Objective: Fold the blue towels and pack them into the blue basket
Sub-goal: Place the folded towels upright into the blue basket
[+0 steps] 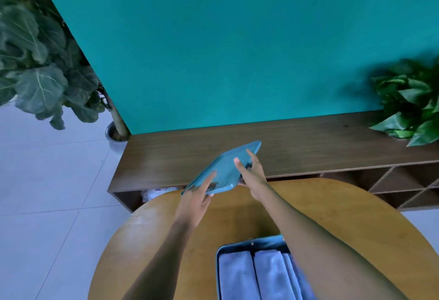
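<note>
Head view. One blue basket [251, 245] at near edge of round wooden table [356, 216], holding three folded blue towels [235, 276] side by side. One flat perforated blue lid [225, 169] held tilted above table's far edge. Left hand [193, 202] gripping lid's near corner, fingers on top. Right hand [253, 176] gripping lid's right edge. Beyond: one wooden shelf unit [297, 147], two plants [408, 100].

Both arms outstretched, left hand [193, 201] and right hand [253, 173] gripping
</note>
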